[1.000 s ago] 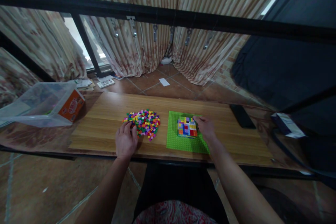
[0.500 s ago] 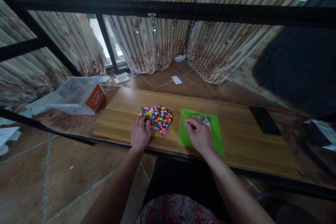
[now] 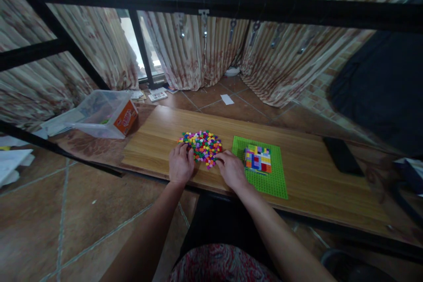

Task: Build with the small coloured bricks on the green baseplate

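Observation:
A heap of small multicoloured toy bricks (image 3: 203, 144) lies on the wooden board. At its left edge rests my left hand (image 3: 181, 163), fingers bent down onto the bricks and thumb apart from them. My right hand (image 3: 232, 168) is at the heap's right edge, thumb and forefinger close together against the outer bricks; anything between their tips is too small to make out. To the right, a green baseplate (image 3: 279, 172) carries a block of built-up bricks (image 3: 259, 158) in blue, white, yellow, red and orange, beside my right wrist.
A clear plastic box (image 3: 99, 116) with an orange label stands left of the wooden board (image 3: 307, 163). A black phone (image 3: 343, 155) lies towards the board's right end. A dark metal rail (image 3: 218, 3) crosses in front of the curtains (image 3: 205, 57).
My right hand has moved left from over the baseplate to the brick heap, uncovering the built block. My left hand stays at the heap. The view has shifted slightly.

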`<state>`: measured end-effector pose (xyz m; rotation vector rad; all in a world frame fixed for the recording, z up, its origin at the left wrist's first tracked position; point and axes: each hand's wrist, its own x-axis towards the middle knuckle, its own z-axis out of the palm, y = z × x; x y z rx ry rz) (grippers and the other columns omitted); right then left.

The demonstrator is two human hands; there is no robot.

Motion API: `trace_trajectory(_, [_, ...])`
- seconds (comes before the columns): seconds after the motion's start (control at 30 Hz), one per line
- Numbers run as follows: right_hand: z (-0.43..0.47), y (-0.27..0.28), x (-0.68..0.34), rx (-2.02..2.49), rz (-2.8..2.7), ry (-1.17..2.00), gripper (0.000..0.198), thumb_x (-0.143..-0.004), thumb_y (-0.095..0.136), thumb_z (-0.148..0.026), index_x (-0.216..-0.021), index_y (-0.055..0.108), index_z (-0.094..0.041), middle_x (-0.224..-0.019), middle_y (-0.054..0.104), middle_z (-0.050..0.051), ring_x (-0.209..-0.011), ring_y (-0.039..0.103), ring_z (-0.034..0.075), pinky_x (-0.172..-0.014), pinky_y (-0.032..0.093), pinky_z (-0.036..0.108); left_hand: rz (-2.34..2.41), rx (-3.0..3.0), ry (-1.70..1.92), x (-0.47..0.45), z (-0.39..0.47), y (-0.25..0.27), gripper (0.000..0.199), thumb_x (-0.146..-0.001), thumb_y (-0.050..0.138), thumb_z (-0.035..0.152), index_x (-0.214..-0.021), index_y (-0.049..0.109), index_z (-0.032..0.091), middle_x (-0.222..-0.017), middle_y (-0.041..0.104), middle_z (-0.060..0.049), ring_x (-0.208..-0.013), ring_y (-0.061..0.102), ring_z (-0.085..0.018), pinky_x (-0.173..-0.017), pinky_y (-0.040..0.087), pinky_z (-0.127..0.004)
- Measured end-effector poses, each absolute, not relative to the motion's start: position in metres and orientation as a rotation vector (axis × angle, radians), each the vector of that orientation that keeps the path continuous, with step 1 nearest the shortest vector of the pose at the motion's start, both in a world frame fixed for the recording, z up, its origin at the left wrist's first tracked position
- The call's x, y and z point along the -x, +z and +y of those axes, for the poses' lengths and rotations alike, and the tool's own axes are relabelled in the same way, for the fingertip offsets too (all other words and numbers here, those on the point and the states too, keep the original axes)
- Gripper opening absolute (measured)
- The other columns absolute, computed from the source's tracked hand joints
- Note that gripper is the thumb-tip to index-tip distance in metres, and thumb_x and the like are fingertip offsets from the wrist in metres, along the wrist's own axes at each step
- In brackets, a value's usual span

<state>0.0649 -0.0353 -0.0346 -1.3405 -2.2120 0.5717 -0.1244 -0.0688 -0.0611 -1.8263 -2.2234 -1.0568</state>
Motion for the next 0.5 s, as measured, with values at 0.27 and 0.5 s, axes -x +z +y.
trace_trajectory(0.27, [-0.035,-0.039,-0.060,1.379,-2.218,0.481,0.016,-0.087,0.054,-0.019,-0.086,0.069,-0.024,-0.090,0.065,0.006,-0.085,0.060,0.022,-0.075,0.044,0.032,-2.220,1.824,-1.027,0.124,-0.069,-0.059,0.036,-0.093,0.041,0.035,-0.112,0.060,0.010,-0.117,0.062,-0.017,-0.111,0.055,-0.028,-0.097,0.042,-0.044])
trace_trajectory(0.5, [-0.049,-0.026,-0.078,1.259,-2.027,0.650,0.018,-0.089,0.052,-0.024,-0.088,0.071,-0.023,-0.086,0.065,0.005,-0.079,0.061,0.019,-0.073,0.047,0.031,-2.197,1.827,-1.035,0.128,-0.067,-0.063,0.037,-0.092,0.041,0.037,-0.111,0.060,0.011,-0.116,0.062,-0.017,-0.112,0.055,-0.028,-0.097,0.042,-0.045])
